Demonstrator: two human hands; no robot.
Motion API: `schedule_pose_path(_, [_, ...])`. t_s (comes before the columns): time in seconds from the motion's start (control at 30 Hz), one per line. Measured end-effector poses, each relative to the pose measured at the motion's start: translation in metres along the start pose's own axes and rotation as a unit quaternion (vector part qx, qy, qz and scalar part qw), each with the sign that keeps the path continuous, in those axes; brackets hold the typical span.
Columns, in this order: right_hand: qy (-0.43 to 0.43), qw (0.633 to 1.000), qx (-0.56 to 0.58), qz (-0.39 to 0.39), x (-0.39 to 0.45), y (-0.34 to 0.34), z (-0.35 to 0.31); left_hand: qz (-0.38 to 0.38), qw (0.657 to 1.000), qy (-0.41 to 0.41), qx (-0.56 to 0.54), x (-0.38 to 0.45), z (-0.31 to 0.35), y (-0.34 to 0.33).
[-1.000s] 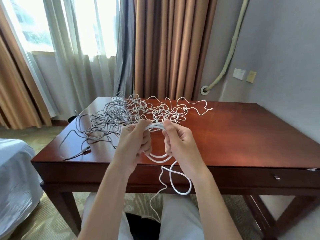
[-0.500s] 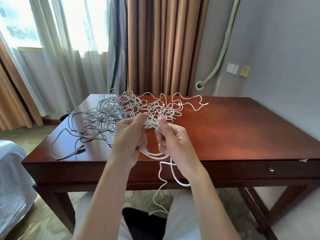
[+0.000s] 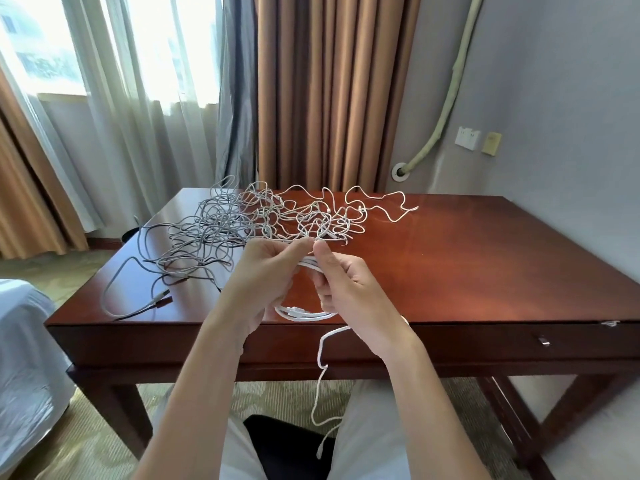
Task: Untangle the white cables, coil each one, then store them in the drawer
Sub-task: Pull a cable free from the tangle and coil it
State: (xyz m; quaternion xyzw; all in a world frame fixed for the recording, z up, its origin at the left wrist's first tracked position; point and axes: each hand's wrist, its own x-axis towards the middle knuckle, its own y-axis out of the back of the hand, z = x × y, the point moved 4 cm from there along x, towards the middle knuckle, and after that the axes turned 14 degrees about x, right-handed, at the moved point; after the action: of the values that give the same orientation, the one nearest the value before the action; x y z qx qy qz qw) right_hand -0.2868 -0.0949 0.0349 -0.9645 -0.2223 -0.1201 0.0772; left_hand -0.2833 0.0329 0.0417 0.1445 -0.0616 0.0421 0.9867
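A partly wound white cable coil [image 3: 304, 314] hangs between my hands above the table's front edge. My left hand [image 3: 266, 282] grips its left side and my right hand [image 3: 346, 292] pinches its top strands. The coil's loose tail [image 3: 320, 382] dangles down past the table front toward my lap. Behind my hands a tangle of white cables [image 3: 325, 220] lies on the wooden table [image 3: 485, 271], running into a grey cable tangle [image 3: 204, 237] on the left. The drawer front [image 3: 502, 341] with its small handle [image 3: 543, 340] sits shut under the tabletop.
A grey cable's plug [image 3: 162, 301] lies near the table's front left corner. A bed [image 3: 24, 358] with white sheets stands at the left. Curtains and a window are behind the table, a grey wall with sockets [image 3: 467, 138] at the right.
My hands have shifted slightly left and closer together; the hanging loop under my right hand has been drawn up, leaving a longer straight tail dangling.
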Motion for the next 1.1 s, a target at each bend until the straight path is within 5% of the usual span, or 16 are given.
schedule_pose_path(0.27, [-0.001, 0.995, -0.095, 0.027, -0.008, 0.022, 0.020, 0.075, 0.980, 0.049, -0.175, 0.014, -0.017, 0.025])
schedule_pose_path(0.43, [0.017, 0.987, -0.153, 0.053, -0.007, 0.042, 0.016, 0.088, 0.977, 0.061, -0.185, 0.025, -0.023, 0.034])
schedule_pose_path(0.67, [0.081, 0.923, -0.314, 0.206, 0.002, 0.063, 0.011, 0.127, 0.977, 0.043, -0.165, 0.033, -0.022, 0.045])
schedule_pose_path(0.77, [0.078, 0.932, -0.279, 0.216, 0.001, 0.070, 0.009, 0.144, 0.966, 0.059, -0.205, 0.037, -0.025, 0.053])
schedule_pose_path(0.97, [0.019, 0.975, -0.028, 0.221, -0.003, 0.078, 0.013, 0.148, 0.956, 0.073, -0.244, 0.040, -0.028, 0.052])
schedule_pose_path(1.1, [0.056, 0.936, -0.117, 0.326, -0.003, 0.093, 0.014, 0.169, 0.949, 0.062, -0.260, 0.040, -0.027, 0.057])
